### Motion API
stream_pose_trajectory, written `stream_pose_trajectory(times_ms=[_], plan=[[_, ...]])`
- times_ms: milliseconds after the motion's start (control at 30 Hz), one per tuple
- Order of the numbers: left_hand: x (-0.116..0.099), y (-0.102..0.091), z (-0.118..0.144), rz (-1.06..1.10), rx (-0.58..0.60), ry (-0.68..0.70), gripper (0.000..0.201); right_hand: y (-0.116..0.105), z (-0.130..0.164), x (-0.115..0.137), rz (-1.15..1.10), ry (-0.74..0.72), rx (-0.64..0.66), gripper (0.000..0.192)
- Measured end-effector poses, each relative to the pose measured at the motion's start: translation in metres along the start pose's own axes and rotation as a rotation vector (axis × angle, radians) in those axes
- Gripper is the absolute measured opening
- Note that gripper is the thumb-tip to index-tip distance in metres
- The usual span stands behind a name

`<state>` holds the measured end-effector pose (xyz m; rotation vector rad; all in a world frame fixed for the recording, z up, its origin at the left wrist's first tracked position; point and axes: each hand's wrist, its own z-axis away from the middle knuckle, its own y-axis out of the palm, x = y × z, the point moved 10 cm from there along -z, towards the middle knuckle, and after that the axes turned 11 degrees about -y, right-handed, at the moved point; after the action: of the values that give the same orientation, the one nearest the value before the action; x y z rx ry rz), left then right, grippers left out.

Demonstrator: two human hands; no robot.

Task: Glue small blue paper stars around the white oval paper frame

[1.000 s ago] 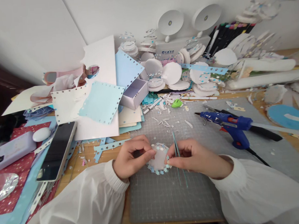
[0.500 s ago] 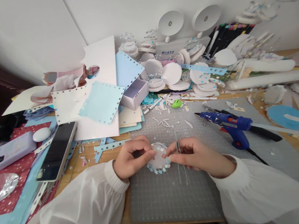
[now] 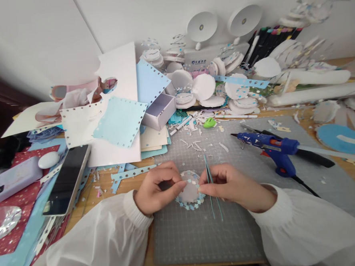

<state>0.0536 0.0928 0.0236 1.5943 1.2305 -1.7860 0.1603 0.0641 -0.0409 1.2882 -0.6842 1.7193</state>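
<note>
A round white disc (image 3: 189,191), its rim trimmed with small pale-blue and white stars, lies on the grey cutting mat (image 3: 184,241). My left hand (image 3: 160,187) is closed over the disc's left side, thumb and forefinger pinching a thin strand with tiny stars. Teal tweezers (image 3: 209,177) rest in my right hand (image 3: 229,186), their two prongs spread and pointing towards me. The thumb and forefinger of that hand press together at the disc's right edge; whether they also pinch the strand I cannot tell.
To the right lies a blue glue gun (image 3: 268,143) with its cord. Paper scraps and a green cutter-like piece (image 3: 209,123) are beyond my hands. White decorated discs (image 3: 204,87) crowd the back. A phone (image 3: 68,182), punched paper sheets (image 3: 121,120) and an open box (image 3: 160,112) stand left.
My right hand has shifted slightly left, and the tweezers have swung so their joined end leans further left. The disc has moved slightly right; my left hand is nearly still.
</note>
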Motion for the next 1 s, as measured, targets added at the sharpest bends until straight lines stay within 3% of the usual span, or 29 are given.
stream_pose_trajectory(times_ms=[300, 1000], plan=[[-0.002, -0.002, -0.001, -0.08, -0.029, 0.002, 0.026, -0.001, 0.0, 0.002, 0.023, -0.013, -0.002, 0.032], [0.003, -0.001, -0.001, 0.012, -0.006, -0.019, 0.026, -0.012, 0.002, 0.006, -0.079, -0.051, -0.101, 0.032]])
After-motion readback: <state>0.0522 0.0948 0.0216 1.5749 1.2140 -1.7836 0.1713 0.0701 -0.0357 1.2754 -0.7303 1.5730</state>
